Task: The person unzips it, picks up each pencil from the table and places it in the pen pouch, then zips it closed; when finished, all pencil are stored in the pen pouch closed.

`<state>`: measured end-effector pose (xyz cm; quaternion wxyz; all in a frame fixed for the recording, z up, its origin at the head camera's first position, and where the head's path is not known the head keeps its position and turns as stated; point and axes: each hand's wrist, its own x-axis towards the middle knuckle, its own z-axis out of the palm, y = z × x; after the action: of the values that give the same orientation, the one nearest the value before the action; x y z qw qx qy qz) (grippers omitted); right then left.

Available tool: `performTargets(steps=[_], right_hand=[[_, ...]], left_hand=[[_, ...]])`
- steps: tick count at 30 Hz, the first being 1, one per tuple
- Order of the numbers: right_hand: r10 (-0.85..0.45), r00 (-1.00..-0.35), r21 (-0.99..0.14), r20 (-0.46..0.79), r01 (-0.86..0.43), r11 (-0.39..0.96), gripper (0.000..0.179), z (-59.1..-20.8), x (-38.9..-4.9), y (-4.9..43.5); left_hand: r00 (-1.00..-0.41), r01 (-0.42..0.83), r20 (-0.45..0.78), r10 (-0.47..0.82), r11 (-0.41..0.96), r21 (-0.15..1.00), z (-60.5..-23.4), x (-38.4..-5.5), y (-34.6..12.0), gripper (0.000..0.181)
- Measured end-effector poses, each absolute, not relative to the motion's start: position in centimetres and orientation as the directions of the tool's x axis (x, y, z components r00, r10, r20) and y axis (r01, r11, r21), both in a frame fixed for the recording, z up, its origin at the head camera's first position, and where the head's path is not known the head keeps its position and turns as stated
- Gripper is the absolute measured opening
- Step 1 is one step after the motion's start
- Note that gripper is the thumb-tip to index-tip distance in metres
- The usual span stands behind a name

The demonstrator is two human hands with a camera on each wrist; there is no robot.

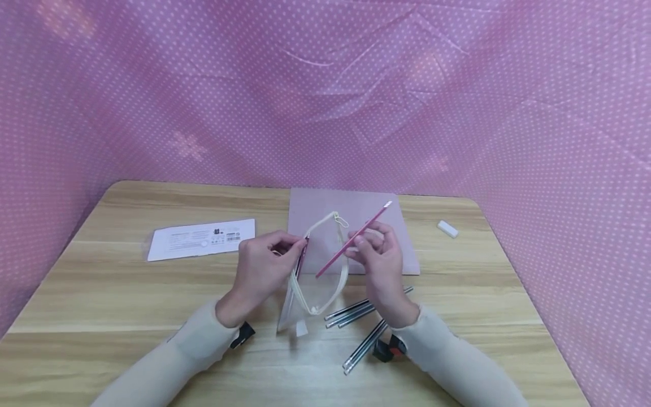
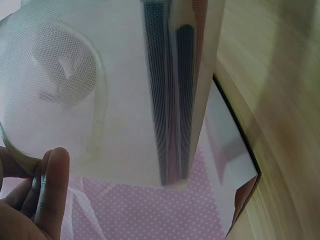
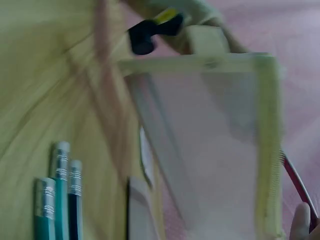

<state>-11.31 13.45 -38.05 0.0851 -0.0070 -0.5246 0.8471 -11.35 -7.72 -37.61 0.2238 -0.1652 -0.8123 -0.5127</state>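
Note:
My left hand [image 1: 264, 263] pinches one edge of a sheer mesh zip pouch [image 1: 342, 285], whose cream zipper rim gapes in a wide loop. Several pencils [image 2: 167, 100] stand inside it, seen through the mesh in the left wrist view. Held between the thumb and fingers of my right hand [image 1: 382, 260] is a pink pencil [image 1: 338, 257], slanted with its lower end over the pouch's mouth. Below the right hand, dark and green pencils [image 1: 351, 314] lie in two loose groups on the table. Their eraser ends [image 3: 62, 165] show in the right wrist view.
A pale pink flat sheet [image 1: 315, 203] lies behind the pouch. A white printed package [image 1: 185, 243] is on the left of the wooden table [image 1: 127, 316], and a small white eraser [image 1: 447, 229] on the right. Pink dotted cloth [image 1: 325, 113] surrounds the table's back and sides.

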Motion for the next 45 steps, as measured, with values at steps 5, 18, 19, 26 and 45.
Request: performTargets(steps=[5, 18, 19, 26, 45], right_hand=[[0.005, -1.0, -0.964, 0.02, -0.021, -0.265, 0.035, -38.8, -11.0, 12.9], [-0.182, -0.966, -0.969, -0.181, 0.207, -0.135, 0.03, -39.1, -10.3, 11.5], [-0.191, -0.964, -0.968, -0.183, 0.211, -0.137, 0.029, -39.2, -10.3, 11.4], [-0.212, -0.961, -0.965, -0.175, 0.21, -0.156, 0.024, -40.0, -10.4, 11.1], [-0.213, -0.973, -0.996, -0.091, 0.089, 0.022, 0.026, -39.2, -11.2, 12.9]], left_hand=[[-0.84, 0.508, 0.541, 0.043, 0.413, 0.756, -37.7, -11.2, -7.7, 0.008], [-0.799, 0.569, 0.597, 0.066, 0.404, 0.716, -38.2, -10.9, -7.4, 0.006], [-0.787, 0.585, 0.612, 0.074, 0.406, 0.703, -38.3, -10.8, -7.3, 0.006], [-0.714, 0.649, 0.698, 0.047, 0.418, 0.636, -39.0, -11.0, -7.2, 0.008], [-0.759, 0.607, 0.649, 0.061, 0.429, 0.669, -38.0, -11.4, -7.6, 0.008]])
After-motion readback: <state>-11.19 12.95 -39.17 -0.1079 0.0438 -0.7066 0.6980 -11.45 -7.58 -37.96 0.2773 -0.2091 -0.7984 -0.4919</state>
